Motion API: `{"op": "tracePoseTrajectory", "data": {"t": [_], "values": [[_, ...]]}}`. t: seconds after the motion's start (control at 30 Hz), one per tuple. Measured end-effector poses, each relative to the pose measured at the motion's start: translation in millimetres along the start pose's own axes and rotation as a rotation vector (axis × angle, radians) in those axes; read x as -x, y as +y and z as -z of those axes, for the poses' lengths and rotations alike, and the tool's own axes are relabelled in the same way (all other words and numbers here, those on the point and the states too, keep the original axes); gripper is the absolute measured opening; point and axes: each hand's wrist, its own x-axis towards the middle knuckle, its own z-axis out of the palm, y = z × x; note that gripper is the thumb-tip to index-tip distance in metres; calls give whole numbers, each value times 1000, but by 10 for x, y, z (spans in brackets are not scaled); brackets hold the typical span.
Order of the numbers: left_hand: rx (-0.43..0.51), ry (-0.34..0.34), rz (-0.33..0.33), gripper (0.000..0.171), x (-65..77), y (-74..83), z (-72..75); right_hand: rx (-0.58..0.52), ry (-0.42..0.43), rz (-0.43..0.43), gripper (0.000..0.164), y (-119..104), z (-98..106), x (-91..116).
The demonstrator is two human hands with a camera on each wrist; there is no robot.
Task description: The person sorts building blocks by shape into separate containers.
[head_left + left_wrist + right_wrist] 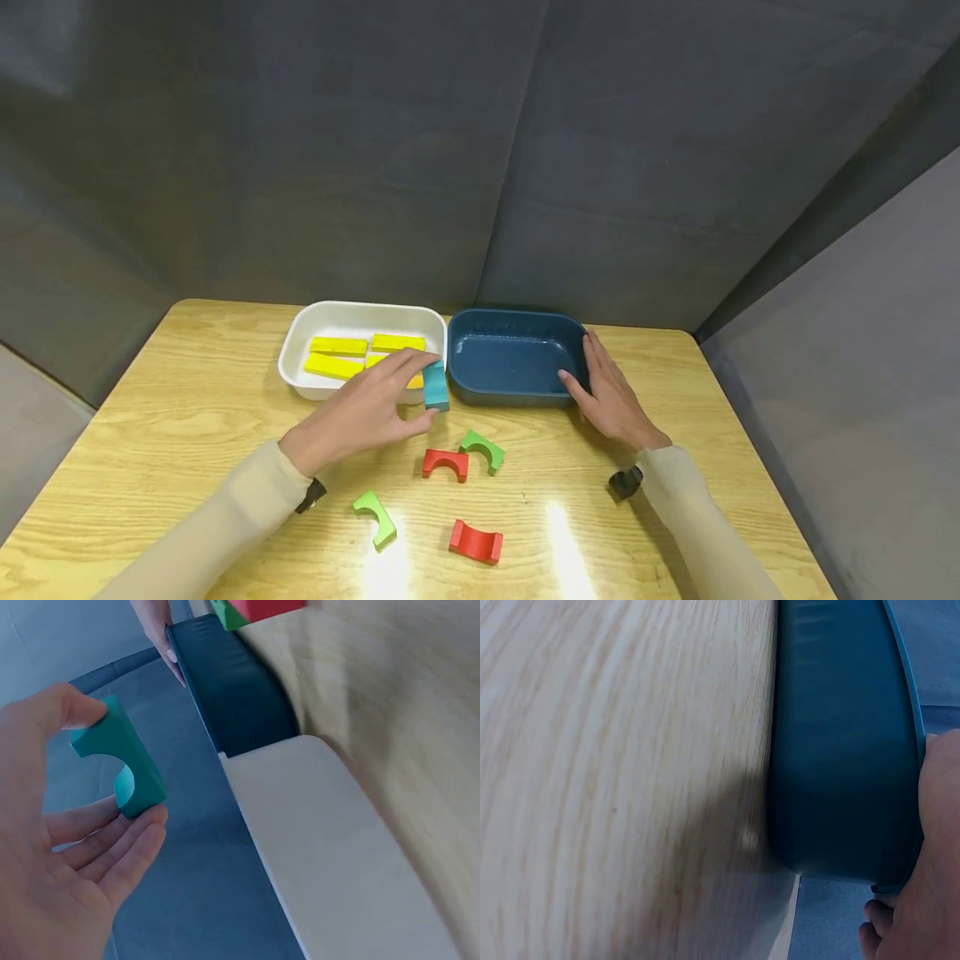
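My left hand (367, 412) pinches a teal arch block (436, 386) between thumb and fingertips, above the front right corner of the white bin (296, 346). In the left wrist view the arch block (139, 761) shows its curved cutout towards the palm. My right hand (611, 396) holds the right end of the dark blue bin (510, 400), the thumb over its front rim and the fingers along its outer side. In the right wrist view part of that hand (930, 840) shows at the rim of the bin (840, 750).
Several yellow blocks (333, 366) lie in the white bin. On the wooden table (180, 417) in front are a red arch block (446, 461) beside a green one (483, 448), another green one (377, 518) and another red one (476, 543). A dark curtain (375, 167) hangs behind.
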Motion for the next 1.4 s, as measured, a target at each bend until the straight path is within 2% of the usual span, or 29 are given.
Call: {"op": "tracePoseTrajectory", "data": {"t": [0.33, 0.57, 0.77, 1.07, 1.4], "values": [[-73, -68, -52, 71, -416, 72, -77, 0, 6, -1, 91, 13, -7, 2], [-26, -152, -10, 71, -647, 131, -150, 3, 6, 0, 90, 25, -19, -1], [-7, -176, 32, 72, -821, 139, -231, 3, 8, 3, 90, 19, -15, 3], [-26, -173, 68, 70, -1009, 81, -346, -1, 5, 3, 90, -7, -10, -7], [-27, -214, 121, 71, -1102, -4, -476, -9, 5, 9, 89, 10, -16, 5]]}}
